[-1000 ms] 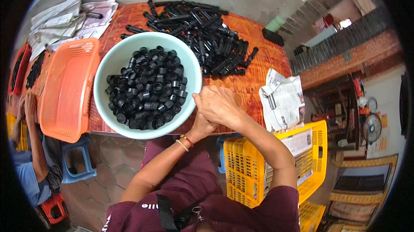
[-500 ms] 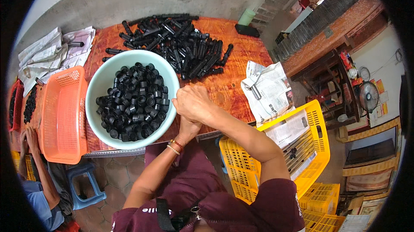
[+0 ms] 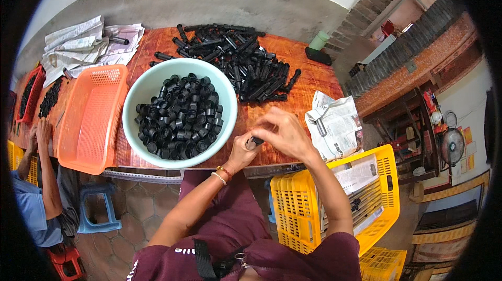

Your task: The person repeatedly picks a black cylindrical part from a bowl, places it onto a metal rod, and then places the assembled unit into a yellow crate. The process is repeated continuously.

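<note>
Just right of the pale green basin's rim, my left hand (image 3: 241,154), with bracelets at its wrist, is closed round a short black tube (image 3: 254,142). My right hand (image 3: 285,133) curls over from the right, its thumb and fingertips at the tube's upper end; whether a small cap is between them is hidden. In the pale green basin (image 3: 135,147) lie many small black round caps (image 3: 180,116). Behind it, a heap of black tubes (image 3: 246,64) is spread on the table.
The red-brown table (image 3: 312,74) carries an orange basket (image 3: 86,147), newspapers (image 3: 76,46) and folded newspaper (image 3: 334,124) with a tube on it. A yellow crate (image 3: 384,192) stands at right. At far left are a co-worker's hands (image 3: 41,134); a blue stool (image 3: 99,210) is below.
My hands were clasped tightly by the basin's rim; they have moved right and loosened, so the tube now shows. The view has shifted, putting the table things further right.
</note>
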Available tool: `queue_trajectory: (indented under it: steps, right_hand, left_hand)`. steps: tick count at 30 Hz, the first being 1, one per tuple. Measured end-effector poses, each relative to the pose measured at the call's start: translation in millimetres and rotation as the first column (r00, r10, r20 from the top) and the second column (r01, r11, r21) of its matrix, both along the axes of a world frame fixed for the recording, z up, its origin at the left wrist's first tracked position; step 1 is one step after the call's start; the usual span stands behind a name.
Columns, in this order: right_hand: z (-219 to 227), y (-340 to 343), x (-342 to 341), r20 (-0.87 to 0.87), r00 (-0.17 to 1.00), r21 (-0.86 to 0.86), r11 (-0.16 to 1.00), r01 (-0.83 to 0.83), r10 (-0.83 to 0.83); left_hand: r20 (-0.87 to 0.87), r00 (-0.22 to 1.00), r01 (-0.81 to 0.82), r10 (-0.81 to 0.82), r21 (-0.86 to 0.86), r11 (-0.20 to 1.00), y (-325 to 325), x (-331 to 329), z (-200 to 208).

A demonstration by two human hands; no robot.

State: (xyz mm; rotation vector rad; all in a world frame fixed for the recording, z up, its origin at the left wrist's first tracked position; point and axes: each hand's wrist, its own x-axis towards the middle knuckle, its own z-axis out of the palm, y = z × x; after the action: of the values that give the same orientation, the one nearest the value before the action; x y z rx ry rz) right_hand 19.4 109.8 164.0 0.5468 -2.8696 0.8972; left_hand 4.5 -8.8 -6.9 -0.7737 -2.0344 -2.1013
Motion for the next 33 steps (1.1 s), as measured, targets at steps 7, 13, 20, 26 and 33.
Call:
queue_trajectory:
  steps: [7, 13, 20, 26, 33]
  right_hand:
    - [3.0, -0.7, 26.4, -0.11, 0.992, 0.079, 0.995, -0.06, 0.068]
    - [9.1, -0.6, 19.7, -0.136, 0.971, 0.231, 0.959, -0.164, 0.198]
    - [14.5, -11.9, -0.4, 0.07, 0.994, 0.234, 0.967, -0.097, 0.082]
    - [-30.5, -49.8, -24.7, 0.218, 0.975, 0.304, 0.952, -0.022, -0.047]
    - [-38.2, -52.1, -18.6, 0.196, 0.98, 0.352, 0.934, -0.061, -0.01]
  left_hand:
    - [0.044, 0.998, 0.052, -0.053, 0.014, 0.999, 0.1, 0.9, 2.2]
    - [0.023, 0.999, 0.046, -0.048, 0.056, 0.997, 3.9, -0.3, -5.8]
    - [0.044, 0.998, 0.044, -0.047, 0.051, 0.998, 6.5, 2.4, -11.1]
    - [0.102, 0.961, 0.27, -0.258, -0.132, 0.954, 16.8, 16.5, -42.2]
    - [0.078, 0.952, 0.305, -0.295, -0.242, 0.921, 5.2, 19.5, -43.6]
